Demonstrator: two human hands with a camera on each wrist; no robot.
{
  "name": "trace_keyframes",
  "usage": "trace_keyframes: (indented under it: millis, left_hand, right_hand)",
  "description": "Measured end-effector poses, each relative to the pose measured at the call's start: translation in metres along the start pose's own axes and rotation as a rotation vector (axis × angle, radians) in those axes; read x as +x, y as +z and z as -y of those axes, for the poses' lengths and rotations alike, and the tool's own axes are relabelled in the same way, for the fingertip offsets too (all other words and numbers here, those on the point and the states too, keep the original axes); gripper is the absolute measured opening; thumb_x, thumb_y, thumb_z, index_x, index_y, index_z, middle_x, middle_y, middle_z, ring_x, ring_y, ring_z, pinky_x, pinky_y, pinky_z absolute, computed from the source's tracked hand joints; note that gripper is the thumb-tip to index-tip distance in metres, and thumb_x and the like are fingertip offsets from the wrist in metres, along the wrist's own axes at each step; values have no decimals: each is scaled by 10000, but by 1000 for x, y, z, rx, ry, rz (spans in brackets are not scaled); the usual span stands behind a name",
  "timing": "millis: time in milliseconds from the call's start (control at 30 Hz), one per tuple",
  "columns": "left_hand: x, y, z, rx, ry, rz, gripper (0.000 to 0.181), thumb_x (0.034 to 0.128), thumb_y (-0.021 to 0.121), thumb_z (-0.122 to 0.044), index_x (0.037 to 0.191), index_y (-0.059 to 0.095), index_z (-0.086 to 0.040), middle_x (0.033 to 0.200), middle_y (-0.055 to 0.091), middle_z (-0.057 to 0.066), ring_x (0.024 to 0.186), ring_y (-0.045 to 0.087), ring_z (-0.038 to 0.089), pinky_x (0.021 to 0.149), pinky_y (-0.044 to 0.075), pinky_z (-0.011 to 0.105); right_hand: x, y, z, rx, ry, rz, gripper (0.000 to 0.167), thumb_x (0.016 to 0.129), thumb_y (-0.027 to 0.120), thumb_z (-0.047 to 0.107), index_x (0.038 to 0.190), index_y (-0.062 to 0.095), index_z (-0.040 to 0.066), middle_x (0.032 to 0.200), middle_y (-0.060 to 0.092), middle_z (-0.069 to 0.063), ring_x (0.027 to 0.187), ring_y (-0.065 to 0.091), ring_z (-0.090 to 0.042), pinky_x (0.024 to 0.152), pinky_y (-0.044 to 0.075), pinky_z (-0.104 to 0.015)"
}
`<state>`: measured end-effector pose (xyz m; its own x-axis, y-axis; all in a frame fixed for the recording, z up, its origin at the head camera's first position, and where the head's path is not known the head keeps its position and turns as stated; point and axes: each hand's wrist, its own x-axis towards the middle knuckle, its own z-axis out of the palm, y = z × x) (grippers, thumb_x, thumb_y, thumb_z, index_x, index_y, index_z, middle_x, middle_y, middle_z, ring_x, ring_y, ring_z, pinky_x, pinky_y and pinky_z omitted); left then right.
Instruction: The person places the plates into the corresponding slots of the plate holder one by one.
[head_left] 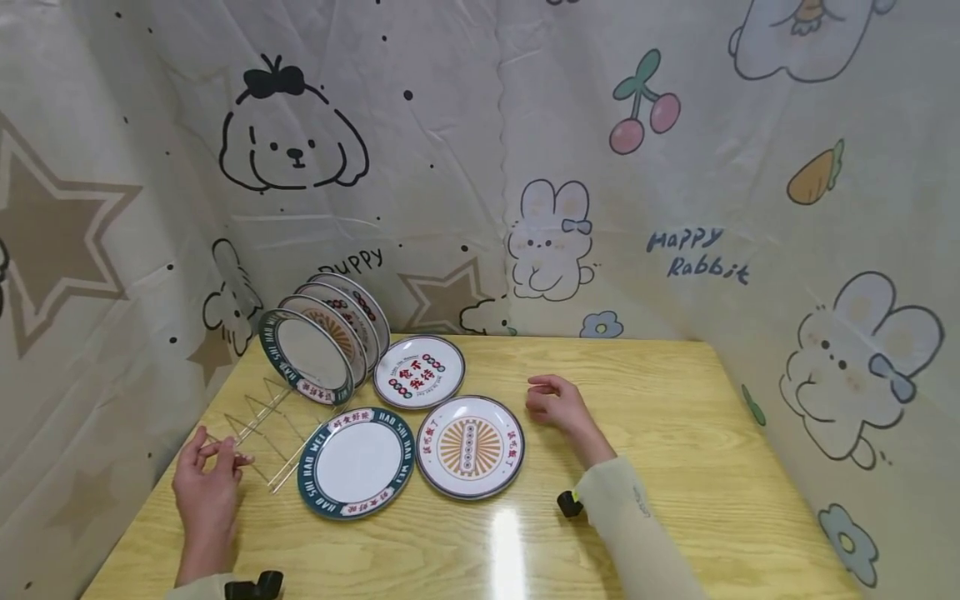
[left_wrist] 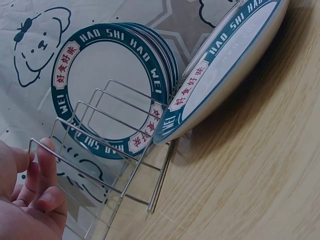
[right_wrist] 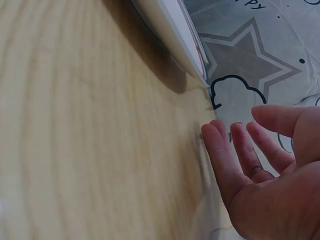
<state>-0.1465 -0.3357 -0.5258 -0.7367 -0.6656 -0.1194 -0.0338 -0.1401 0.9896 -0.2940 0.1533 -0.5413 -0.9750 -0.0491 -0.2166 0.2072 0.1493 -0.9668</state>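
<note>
My left hand (head_left: 208, 492) pinches the near end of a wire dish rack (head_left: 258, 421); thumb and fingers meet at the end wire (left_wrist: 75, 167) in the left wrist view. Several plates (head_left: 303, 354) stand on edge at the rack's far end, a green-rimmed one foremost. Beside the rack lies a green-rimmed plate (head_left: 356, 464). To its right is a plate with an orange sunburst (head_left: 471, 450), and behind them a smaller plate with red lettering (head_left: 420, 372). My right hand (head_left: 558, 408) hovers right of the sunburst plate, fingers loosely bent, holding nothing.
The wooden table (head_left: 660, 467) carries everything. A patterned cloth (head_left: 465, 150) hangs along its back and both sides, close behind the racked plates. Dark cameras (head_left: 570, 503) are strapped at both wrists.
</note>
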Motion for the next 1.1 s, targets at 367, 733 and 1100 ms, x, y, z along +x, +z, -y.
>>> trace_keyframes:
  millis: [367,733,1100]
  left_hand:
    - [2,-2,2,-8,-1,0,651,1049,613,-227,1627,319,-174,1049,532,-58,653,656,-26,607,492,127]
    - [1,0,3,12,10,-1,643,1054,605,-237,1627,320,-169,1046,537,-61,650,654,-41,608,488,118]
    - [2,-1,1,6,-2,6,653,1052,609,-235,1630,312,-169,1047,540,-62,655,657,-27,611,494,127]
  right_hand:
    - [-4,6,-12,19,37,98,431,1044,613,83,1462,541,10,1404,586,-248,1062,701,-279,808,629,-390]
    - [-7,19,-12,-71,38,150,391,1018,645,70,1405,605,29,1334,660,-204,980,695,-225,750,625,-376]
    - [-6,23,-12,-131,23,158,354,944,683,-56,1292,684,13,1186,710,-160,924,696,-200,680,621,-348]
